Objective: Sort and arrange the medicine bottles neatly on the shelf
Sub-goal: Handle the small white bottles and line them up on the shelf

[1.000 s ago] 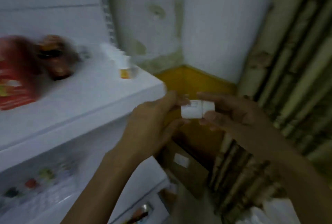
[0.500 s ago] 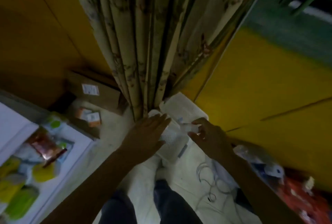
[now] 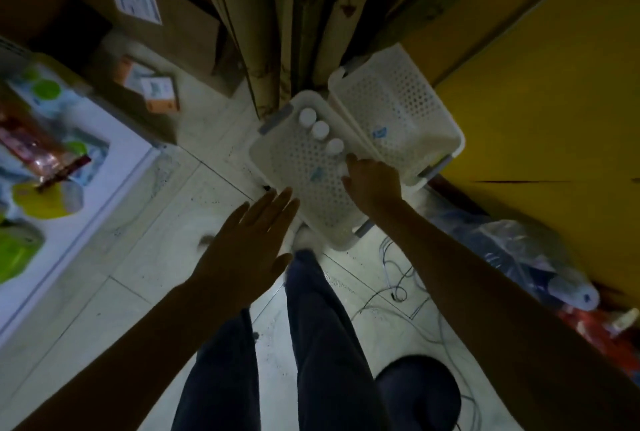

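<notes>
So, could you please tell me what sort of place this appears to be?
Probably a small shop's or pharmacy's storage corner: a labelled cardboard carton, a white shelf stocked with packaged goods, and a perforated basket holding small white bottles.

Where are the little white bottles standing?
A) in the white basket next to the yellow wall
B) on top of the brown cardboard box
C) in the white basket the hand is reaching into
C: three white bottles stand in a row inside the nearer basket, just ahead of the right hand; the other basket shows none.
</notes>
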A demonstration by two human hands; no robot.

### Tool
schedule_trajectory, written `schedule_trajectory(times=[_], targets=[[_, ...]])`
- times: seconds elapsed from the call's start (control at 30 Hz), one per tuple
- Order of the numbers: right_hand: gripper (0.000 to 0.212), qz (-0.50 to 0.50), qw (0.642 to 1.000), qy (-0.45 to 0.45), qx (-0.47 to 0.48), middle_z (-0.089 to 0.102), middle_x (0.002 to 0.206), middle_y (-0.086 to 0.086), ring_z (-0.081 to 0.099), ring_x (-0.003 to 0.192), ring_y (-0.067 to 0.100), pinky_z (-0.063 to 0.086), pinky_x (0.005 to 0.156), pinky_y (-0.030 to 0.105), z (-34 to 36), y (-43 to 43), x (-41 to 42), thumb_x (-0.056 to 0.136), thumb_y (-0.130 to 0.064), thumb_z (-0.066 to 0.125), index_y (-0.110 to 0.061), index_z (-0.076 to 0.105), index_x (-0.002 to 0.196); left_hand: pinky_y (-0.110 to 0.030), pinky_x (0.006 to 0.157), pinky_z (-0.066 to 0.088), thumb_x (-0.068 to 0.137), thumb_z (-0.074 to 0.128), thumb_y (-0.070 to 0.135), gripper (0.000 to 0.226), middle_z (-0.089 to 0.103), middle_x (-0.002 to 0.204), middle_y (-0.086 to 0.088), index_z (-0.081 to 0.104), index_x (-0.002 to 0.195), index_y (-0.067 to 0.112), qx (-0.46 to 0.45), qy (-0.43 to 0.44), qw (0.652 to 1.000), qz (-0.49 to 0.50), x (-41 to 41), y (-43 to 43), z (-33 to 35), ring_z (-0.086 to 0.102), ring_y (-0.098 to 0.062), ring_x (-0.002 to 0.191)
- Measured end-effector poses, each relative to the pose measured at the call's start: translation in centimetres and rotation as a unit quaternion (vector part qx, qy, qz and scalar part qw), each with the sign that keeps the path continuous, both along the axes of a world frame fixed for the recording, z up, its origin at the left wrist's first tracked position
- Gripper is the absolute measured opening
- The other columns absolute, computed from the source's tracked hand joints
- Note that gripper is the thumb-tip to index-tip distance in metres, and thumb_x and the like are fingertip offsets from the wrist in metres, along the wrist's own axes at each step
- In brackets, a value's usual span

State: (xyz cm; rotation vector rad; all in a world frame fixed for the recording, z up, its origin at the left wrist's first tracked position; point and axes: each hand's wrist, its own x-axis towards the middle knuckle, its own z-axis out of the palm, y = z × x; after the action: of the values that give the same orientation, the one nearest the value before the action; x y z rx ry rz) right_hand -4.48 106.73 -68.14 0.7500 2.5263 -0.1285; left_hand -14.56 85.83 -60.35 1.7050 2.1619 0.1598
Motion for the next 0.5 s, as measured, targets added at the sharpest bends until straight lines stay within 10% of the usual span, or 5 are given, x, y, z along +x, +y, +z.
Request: schedule_trajectory(times=[0.17,0.3,0.5], targets=[[0.042,0.012,0.992,-0.023,0.125,0.06,0.046,-0.006,0.058,0.037,0.006,0.041,0.035,0.016,-2.0,0.6,-1.8,0.05,-0.049,0.089,-0.022,0.073,0.078,-0.045,0.097,0.034,0.074,0.075,0.032,0.075,0.051,0.137,-0.018,0.046,0.135,0.002,0.031,-0.031,0.999,0.001,0.4,1.1,-2.8,0.052,-0.035,0.123],[0.059,0.007,0.997,-0.02,0.067,0.07,0.099,0.006,0.071,0.082,0.017,0.054,0.066,0.025,-1.0,-0.1,-1.3,0.094,-0.036,0.057,-0.008,0.036,0.141,-0.045,0.097,0.037,0.076,0.072,0.033,0.075,0.049,0.139,-0.017,0.043,0.138,0.002,0.034,-0.029,0.999,0.016,0.5,1.7,-3.2,0.049,-0.035,0.126],[0.048,-0.065,0.994,0.091,-0.006,0.066,0.104,0.009,0.067,0.089,0.025,0.053,0.07,0.035,7.9,-2.7,0.3,0.095,-0.04,0.054,-0.012,0.043,0.132,-0.052,0.1,0.031,0.074,0.074,0.03,0.08,0.043,0.143,-0.019,0.037,0.139,0.002,0.072,0.038,0.996,0.031,-1.4,2.1,1.5,0.044,-0.036,0.13]])
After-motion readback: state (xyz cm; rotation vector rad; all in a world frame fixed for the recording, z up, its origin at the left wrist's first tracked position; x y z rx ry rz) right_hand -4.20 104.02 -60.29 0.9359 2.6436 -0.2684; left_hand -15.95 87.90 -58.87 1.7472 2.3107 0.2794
